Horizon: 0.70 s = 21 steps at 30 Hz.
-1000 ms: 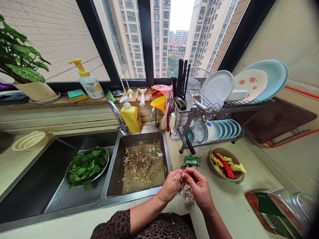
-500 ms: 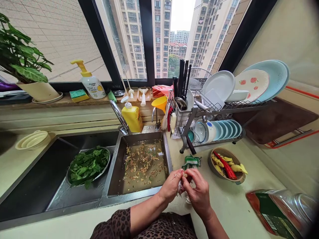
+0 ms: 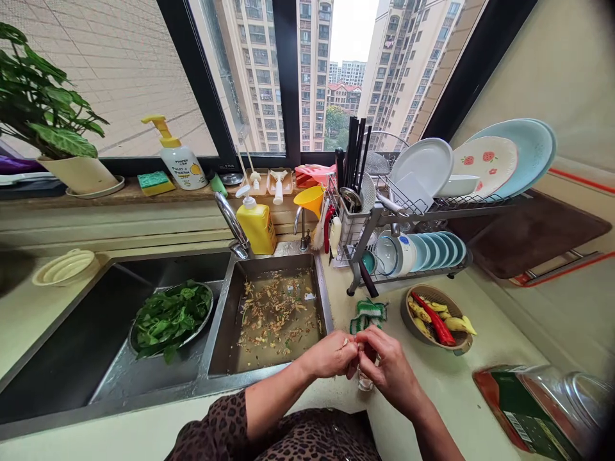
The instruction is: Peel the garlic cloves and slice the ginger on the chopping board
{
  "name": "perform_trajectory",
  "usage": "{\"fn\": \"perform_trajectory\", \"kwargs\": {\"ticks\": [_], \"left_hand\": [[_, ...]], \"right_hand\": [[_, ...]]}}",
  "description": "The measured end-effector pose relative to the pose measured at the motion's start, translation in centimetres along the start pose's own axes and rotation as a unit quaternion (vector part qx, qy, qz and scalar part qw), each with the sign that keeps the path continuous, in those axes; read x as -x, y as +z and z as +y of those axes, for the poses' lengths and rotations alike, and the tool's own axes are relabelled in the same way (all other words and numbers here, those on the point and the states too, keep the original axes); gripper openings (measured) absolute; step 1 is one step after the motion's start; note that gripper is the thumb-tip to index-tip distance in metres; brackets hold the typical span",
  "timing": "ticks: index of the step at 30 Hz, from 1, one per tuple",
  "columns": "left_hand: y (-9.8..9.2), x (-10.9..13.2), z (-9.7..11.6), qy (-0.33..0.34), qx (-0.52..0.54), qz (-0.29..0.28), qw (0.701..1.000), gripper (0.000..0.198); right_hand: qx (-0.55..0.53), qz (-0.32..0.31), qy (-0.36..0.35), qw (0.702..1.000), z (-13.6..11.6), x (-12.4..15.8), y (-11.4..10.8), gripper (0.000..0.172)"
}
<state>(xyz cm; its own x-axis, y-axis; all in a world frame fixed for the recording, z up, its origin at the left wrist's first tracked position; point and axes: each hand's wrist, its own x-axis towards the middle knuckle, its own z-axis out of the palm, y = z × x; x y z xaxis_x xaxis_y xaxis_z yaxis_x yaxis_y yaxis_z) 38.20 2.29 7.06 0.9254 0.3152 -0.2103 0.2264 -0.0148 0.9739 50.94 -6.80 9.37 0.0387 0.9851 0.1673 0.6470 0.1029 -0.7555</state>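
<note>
My left hand [image 3: 335, 354] and my right hand [image 3: 385, 363] meet above the counter, just right of the sink's corner. Both are closed, fingertips pinched together around a small pale piece that looks like garlic [image 3: 345, 342], mostly hidden by the fingers. Under my right hand, a small clear container [image 3: 365, 383] shows only in part, with something pale in it. Just beyond my fingers lies a green and white scrubbing cloth [image 3: 368, 315]. To the left, the sink basin [image 3: 222, 320] holds murky water with many floating peel scraps [image 3: 278, 307].
Leafy greens [image 3: 173, 318] fill a metal bowl in the left sink. On the right stand a basket [image 3: 408, 320] of peppers and a large plastic jug [image 3: 538, 410] on its side. A loaded dish rack [image 3: 369, 237] rises behind the hands. Yellow soap bottle [image 3: 257, 227] stands by the faucet.
My left hand has turned so its back faces up more, and its fingers have curled in. The pale papery bits below my hands are now less visible; the clear container shows more.
</note>
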Motion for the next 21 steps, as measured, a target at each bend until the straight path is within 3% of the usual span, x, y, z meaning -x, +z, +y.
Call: {"fn": "perform_trajectory", "kwargs": {"ticks": [3, 7, 9, 12, 15, 21], "left_hand": [[0.6, -0.4, -0.2, -0.024, 0.08, 0.038, 0.996, 0.032], [1.2, -1.0, -0.9, -0.034, 0.264, 0.09, 0.96, 0.025], [1.1, -1.0, -1.0, -0.023, 0.282, 0.107, 0.953, 0.025], [0.6, -0.6, -0.9, -0.01, 0.196, 0.137, 0.971, 0.034], [0.3, 0.0, -0.3, 0.023, 0.073, 0.159, 0.984, 0.044], [0.4, 0.5, 0.9, 0.06, -0.089, 0.18, 0.978, 0.033]], "right_hand": [[-0.003, 0.034, 0.007, 0.999, -0.1, -0.2, 0.2, 0.007], [-0.074, 0.083, 0.033, 0.993, 0.0, -0.3, 0.3, 0.007], [-0.116, 0.091, 0.052, 0.988, 0.3, -0.2, 0.1, 0.01], [-0.15, 0.084, 0.078, 0.982, 0.7, 0.2, -0.4, 0.013], [-0.102, 0.06, 0.071, 0.99, 0.8, 0.3, -0.7, 0.012], [0.016, 0.076, -0.002, 0.997, 0.3, 0.2, -0.1, 0.012]]}}
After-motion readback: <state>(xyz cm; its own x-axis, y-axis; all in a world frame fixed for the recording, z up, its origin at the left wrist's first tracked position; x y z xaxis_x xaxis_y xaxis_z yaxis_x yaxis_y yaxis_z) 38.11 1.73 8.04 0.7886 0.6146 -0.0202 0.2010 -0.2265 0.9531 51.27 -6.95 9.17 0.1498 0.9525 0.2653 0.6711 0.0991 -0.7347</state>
